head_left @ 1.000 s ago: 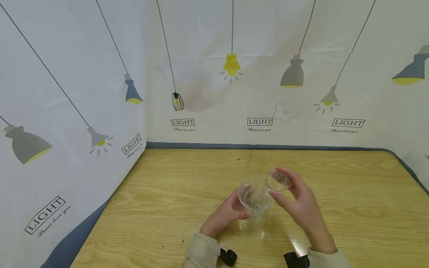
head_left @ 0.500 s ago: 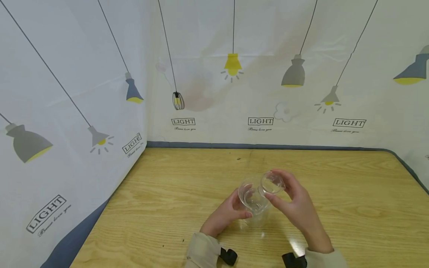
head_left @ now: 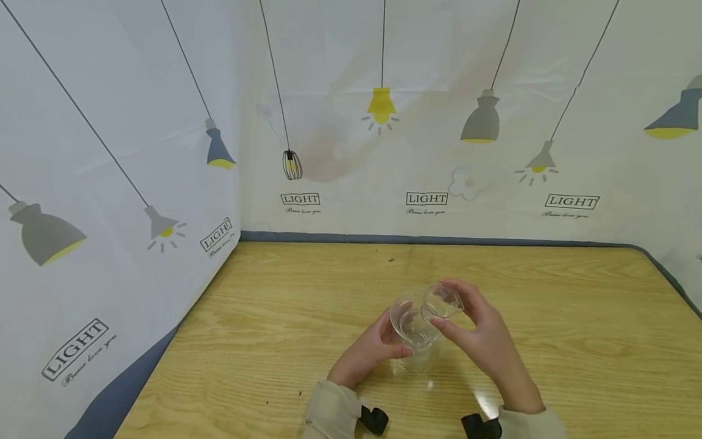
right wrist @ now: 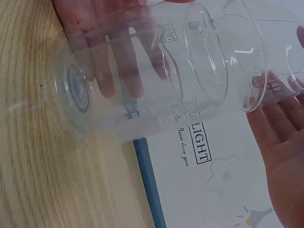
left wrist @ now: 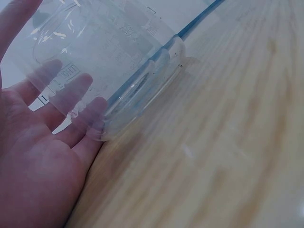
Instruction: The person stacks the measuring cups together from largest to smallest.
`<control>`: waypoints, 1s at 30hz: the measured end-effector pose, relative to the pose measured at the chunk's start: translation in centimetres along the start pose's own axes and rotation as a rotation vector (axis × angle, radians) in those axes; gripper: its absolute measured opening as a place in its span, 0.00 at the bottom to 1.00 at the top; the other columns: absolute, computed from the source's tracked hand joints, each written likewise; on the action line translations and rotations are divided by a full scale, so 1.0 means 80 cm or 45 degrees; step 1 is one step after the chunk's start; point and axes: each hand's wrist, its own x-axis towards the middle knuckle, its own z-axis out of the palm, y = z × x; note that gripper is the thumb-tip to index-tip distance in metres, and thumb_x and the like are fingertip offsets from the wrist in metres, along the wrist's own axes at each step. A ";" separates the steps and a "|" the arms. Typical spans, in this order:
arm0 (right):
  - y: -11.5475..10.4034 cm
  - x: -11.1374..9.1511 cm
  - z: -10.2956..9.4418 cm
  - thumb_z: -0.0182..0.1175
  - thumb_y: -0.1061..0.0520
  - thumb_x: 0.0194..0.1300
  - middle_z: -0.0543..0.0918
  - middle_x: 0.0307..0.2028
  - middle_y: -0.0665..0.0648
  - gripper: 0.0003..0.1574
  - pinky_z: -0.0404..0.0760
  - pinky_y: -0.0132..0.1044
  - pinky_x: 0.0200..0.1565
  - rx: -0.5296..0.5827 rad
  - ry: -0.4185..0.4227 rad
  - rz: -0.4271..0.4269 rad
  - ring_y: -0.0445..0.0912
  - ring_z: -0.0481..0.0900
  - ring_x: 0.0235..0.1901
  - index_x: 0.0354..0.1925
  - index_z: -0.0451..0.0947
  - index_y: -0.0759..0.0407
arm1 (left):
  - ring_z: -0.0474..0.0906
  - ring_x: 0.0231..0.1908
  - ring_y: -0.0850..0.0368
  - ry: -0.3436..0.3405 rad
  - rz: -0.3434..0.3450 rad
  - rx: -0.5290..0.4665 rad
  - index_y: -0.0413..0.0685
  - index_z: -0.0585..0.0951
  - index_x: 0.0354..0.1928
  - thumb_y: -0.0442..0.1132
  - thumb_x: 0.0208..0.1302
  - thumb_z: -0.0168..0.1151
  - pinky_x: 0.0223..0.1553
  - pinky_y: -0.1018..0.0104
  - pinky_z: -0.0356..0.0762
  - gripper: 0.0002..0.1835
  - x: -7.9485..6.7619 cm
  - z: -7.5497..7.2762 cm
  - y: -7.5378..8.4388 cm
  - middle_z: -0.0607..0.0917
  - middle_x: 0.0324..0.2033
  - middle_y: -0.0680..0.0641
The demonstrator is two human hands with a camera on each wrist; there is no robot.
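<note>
A large clear beaker stands upright on the wooden table, with another clear round outline showing inside it. My left hand grips its side, thumb at the front; in the left wrist view several fingers of the left hand show through the clear wall. My right hand holds a smaller clear beaker between thumb and fingers, tilted with its base toward the large one. In the right wrist view this smaller beaker overlaps the large beaker's rim.
The wood-grain table stretches around both hands. Behind and to the left hang white sheets printed with lamps, with a blue border along the table's back edge. Black wrist straps' parts show near the sleeves.
My right hand has moved the smaller beaker left and slightly down, so it overlaps more of the large beaker. The left hand and the large beaker have stayed in place.
</note>
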 end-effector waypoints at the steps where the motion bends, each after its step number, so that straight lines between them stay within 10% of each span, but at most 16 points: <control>1: 0.000 0.000 0.000 0.65 0.60 0.53 0.74 0.51 0.48 0.36 0.67 0.33 0.53 0.000 -0.004 0.002 0.41 0.70 0.51 0.59 0.63 0.51 | 0.53 0.64 0.53 0.001 -0.003 0.001 0.53 0.54 0.67 0.35 0.55 0.62 0.61 0.62 0.52 0.40 0.000 0.000 0.000 0.60 0.64 0.46; 30: -0.025 0.000 -0.001 0.64 0.52 0.54 0.76 0.49 0.48 0.32 0.68 0.42 0.53 -0.053 -0.054 0.096 0.43 0.71 0.51 0.56 0.65 0.51 | 0.56 0.62 0.59 0.050 -0.046 0.028 0.62 0.57 0.66 0.37 0.53 0.65 0.60 0.62 0.54 0.40 0.007 -0.008 -0.029 0.63 0.62 0.56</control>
